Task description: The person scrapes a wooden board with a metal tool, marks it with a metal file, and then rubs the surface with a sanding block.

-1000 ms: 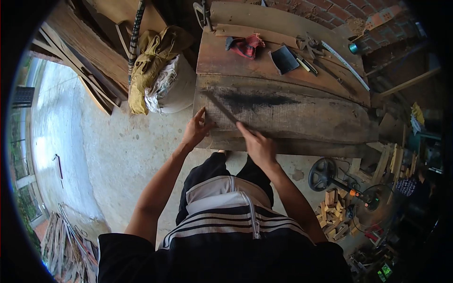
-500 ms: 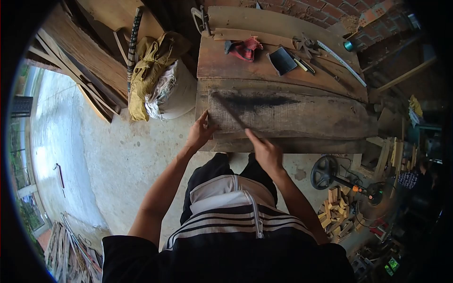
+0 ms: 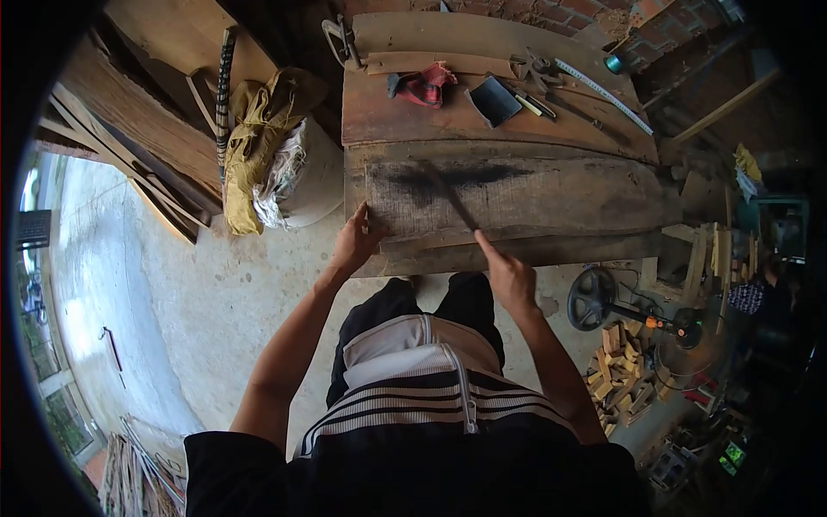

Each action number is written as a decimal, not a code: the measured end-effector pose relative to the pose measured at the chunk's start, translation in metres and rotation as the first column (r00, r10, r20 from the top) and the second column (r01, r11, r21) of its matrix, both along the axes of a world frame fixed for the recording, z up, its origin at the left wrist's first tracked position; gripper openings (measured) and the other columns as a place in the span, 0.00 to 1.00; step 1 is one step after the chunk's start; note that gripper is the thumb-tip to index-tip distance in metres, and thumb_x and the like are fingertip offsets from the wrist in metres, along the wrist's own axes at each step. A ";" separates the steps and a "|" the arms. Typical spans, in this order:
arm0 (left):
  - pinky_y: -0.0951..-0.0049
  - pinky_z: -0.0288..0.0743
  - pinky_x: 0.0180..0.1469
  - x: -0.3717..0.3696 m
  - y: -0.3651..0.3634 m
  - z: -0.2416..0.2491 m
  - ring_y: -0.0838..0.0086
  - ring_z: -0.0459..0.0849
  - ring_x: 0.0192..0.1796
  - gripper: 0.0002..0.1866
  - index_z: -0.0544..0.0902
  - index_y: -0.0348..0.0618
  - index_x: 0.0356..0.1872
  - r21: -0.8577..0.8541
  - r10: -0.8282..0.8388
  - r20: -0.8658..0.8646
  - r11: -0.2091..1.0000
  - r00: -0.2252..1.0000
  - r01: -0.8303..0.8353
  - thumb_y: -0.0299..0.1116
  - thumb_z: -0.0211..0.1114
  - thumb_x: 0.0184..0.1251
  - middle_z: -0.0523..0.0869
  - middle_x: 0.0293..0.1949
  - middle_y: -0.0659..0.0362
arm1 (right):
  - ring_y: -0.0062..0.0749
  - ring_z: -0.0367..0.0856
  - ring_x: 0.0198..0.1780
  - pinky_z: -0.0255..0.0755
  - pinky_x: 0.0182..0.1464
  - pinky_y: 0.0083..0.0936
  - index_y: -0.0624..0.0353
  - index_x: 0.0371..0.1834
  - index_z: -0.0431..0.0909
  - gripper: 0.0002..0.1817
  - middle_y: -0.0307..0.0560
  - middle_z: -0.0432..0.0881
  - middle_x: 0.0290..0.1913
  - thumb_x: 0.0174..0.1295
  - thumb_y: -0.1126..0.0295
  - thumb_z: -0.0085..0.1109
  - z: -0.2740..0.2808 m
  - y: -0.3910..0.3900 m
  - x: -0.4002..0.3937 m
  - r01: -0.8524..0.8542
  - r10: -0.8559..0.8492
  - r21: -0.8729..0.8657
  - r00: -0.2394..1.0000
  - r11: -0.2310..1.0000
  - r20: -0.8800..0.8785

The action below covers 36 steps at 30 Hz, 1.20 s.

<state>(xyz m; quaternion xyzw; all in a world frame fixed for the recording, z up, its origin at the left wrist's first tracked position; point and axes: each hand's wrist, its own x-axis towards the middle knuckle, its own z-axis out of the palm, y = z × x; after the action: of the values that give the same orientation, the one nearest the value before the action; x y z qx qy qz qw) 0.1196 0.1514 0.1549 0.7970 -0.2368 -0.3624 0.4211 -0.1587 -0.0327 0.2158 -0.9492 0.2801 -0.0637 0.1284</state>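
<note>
A long weathered plank [image 3: 577, 198] lies flat across the workbench, with a black smudge along its upper left part. My left hand [image 3: 354, 241] grips the plank's left end, its index finger stretched up along the edge and the thumb on the near corner. Wrapped round the near end of a long, thin, dark bar-like tool [image 3: 453, 200] is my right hand [image 3: 512, 279]. The tool slants up and left over the plank, its far end at the smudge and blurred by motion.
Beyond the plank, the bench [image 3: 379, 112] holds a red cloth [image 3: 426, 84], a dark tray [image 3: 494, 102] and a white ruler [image 3: 603, 95]. A clamp [image 3: 343, 43] sits at its back left corner. Sacks [image 3: 306, 177] stand left; a black wheel [image 3: 591, 298] and wood offcuts [image 3: 622, 366] lie right.
My right hand has moved to the right, and the tool's far end has shifted right along the plank. My left hand stays at the plank's end. The view has shifted slightly.
</note>
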 end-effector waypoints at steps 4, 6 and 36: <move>0.61 0.82 0.50 0.003 -0.001 -0.005 0.52 0.88 0.53 0.42 0.65 0.38 0.76 0.026 -0.011 0.036 1.000 0.999 0.010 0.39 0.72 0.62 0.86 0.53 0.39 | 0.43 0.84 0.22 0.76 0.24 0.40 0.32 0.74 0.73 0.33 0.49 0.81 0.23 0.65 0.75 0.61 -0.005 0.010 0.010 0.041 -0.032 -0.049 0.985 0.998 0.172; 0.60 0.81 0.51 0.001 -0.002 -0.002 0.51 0.88 0.54 0.42 0.65 0.37 0.76 0.002 0.009 0.003 1.000 1.000 -0.009 0.40 0.72 0.62 0.86 0.53 0.39 | 0.44 0.85 0.24 0.77 0.25 0.40 0.31 0.73 0.73 0.33 0.50 0.83 0.26 0.65 0.75 0.61 -0.010 0.028 0.047 -0.033 0.029 0.018 0.980 0.999 0.198; 0.70 0.84 0.29 0.000 -0.003 0.021 0.69 0.89 0.32 0.42 0.61 0.35 0.77 -0.021 -0.070 -0.103 0.997 0.992 0.068 0.38 0.71 0.68 0.87 0.44 0.47 | 0.41 0.84 0.22 0.74 0.23 0.41 0.30 0.74 0.72 0.33 0.51 0.83 0.25 0.67 0.74 0.59 -0.007 0.037 0.047 -0.035 0.009 0.111 0.975 0.993 0.220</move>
<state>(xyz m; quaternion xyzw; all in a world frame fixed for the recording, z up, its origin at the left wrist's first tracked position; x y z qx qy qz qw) 0.1201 0.1487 0.1763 0.7648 -0.2452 -0.4154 0.4271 -0.1115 0.0041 0.2086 -0.9305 0.2569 -0.1505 0.2133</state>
